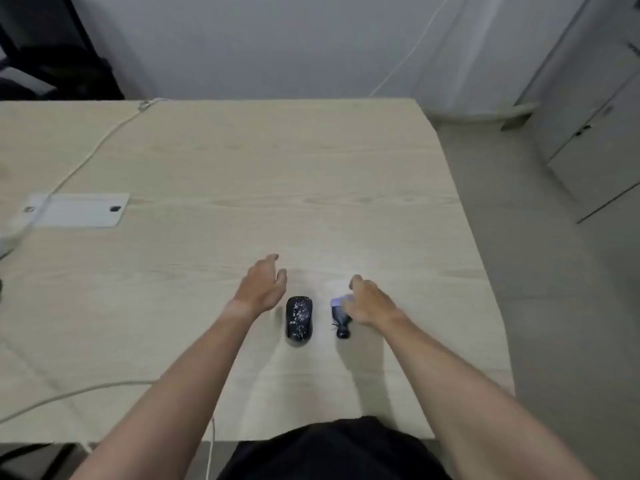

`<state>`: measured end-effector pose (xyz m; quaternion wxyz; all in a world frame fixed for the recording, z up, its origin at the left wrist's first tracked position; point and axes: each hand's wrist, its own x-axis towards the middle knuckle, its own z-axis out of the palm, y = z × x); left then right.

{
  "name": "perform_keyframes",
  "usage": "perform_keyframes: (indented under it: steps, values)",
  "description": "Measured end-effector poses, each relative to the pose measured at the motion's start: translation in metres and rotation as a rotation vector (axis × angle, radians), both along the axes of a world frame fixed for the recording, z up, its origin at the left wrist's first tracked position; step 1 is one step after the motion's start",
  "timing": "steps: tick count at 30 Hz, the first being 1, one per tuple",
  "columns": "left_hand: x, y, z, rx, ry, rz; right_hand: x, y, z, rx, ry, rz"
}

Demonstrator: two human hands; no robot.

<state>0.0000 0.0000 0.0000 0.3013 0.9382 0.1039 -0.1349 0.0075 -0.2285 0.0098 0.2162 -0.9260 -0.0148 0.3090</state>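
A black computer mouse [299, 317] speckled with white marks lies on the light wooden table [263, 188], near its front edge. My left hand [264, 286] hovers just left of and beyond the mouse, fingers relaxed and holding nothing. To the right of the mouse lies a small dark object with a pale lilac upper part [341, 318]. My right hand [367, 301] lies over the upper part of that object, fingers curled down onto it; whether they grip it is hidden by the hand.
A white rectangular cable cover plate [83, 210] sits at the table's left. A white cable [100, 143] runs from it to the far edge, and another cable [69, 394] crosses the near left. Grey cabinets [595, 126] stand on the right.
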Motion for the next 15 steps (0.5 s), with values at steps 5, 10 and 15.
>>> perform_keyframes:
  steps: [5,10,15]
  values:
    - [-0.046,-0.011,-0.033,-0.05,0.148,0.059,-0.044,0.008,-0.031,-0.056,0.091,-0.246]
    - [-0.064,-0.019,-0.045,-0.01,0.117,0.086,-0.057,0.01,-0.047,-0.056,0.085,-0.321]
    - [-0.066,-0.019,-0.047,0.0,0.086,0.086,-0.054,0.013,-0.054,0.029,0.068,-0.368]
